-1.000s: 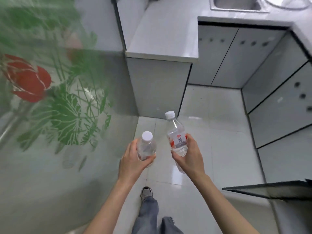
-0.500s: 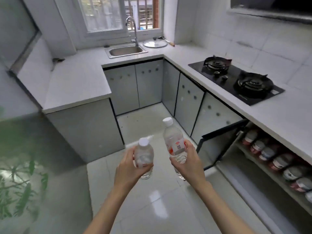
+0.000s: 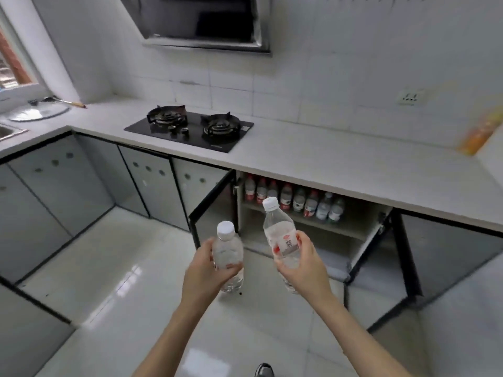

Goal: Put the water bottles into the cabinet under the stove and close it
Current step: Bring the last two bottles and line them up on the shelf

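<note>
Left hand [image 3: 202, 270]: extended forward at lower centre of the frame, the forearm rising from the bottom edge; fingers and thumb are curled round the shorter water bottle [image 3: 227, 248], which is held upright by its body.
Right hand [image 3: 304, 268]: extended likewise, just to the right; the fingers are wrapped round the labelled middle of the taller water bottle [image 3: 277, 229], which is tilted slightly leftward (white cap uppermost).
Bottles: held side by side, apart, in front of the cabinet [image 3: 326, 254] opening.
Cabinet: seen at centre right beneath the counter [image 3: 340, 164], below and right of the stove [image 3: 190, 127]; both doors [image 3: 215, 205] are swung open.
Shelf [image 3: 343, 229]: a row of stored bottles [image 3: 294, 200] is lined along it.
</note>
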